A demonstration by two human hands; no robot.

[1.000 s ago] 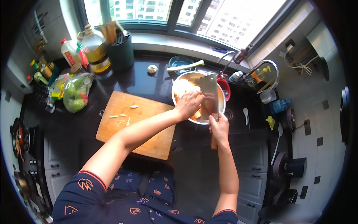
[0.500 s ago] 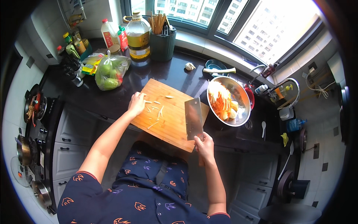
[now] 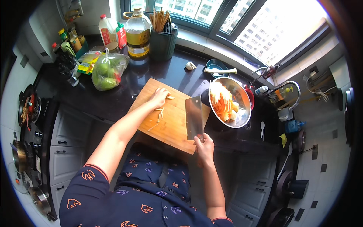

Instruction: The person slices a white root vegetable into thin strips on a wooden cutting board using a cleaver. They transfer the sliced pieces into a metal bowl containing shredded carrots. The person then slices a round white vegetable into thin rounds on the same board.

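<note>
Currently, left hand [image 3: 160, 97]: lowered over the far part of the cutting board, its fingers bent and bunched beside a pale sliver [image 3: 171, 97]; whether they pinch anything, I cannot tell.
Right hand [image 3: 204, 148]: wrapped around the handle of the cleaver, just off the board's near right corner.
Cleaver [image 3: 194, 119]: reaching away from the right hand, its broad blade over the right side of the board, to the right of the left hand; whether it touches the wood is unclear.
Cutting board [image 3: 176, 126]: beneath the left hand, set at a slant, with bare wood between the hands.
Pale strips [image 3: 160, 114]: scattered on the board, just nearer than the left hand's fingers.
Metal bowl [image 3: 246, 104]: beyond the right hand and to its right, tilted toward the person, holding orange and white shreds [image 3: 220, 99] and pale chunks [image 3: 231, 113].
Garlic bulb [image 3: 190, 66]: on the dark counter, beyond the left hand and slightly right.
Teal dish [image 3: 214, 63]: farther out past the bowl, a long pale stalk [image 3: 223, 71] across it.
Plastic bag [image 3: 107, 75]: well left of the left hand, with green produce inside.
White spoon [image 3: 262, 129]: to the right of the right hand, past the bowl.
</note>
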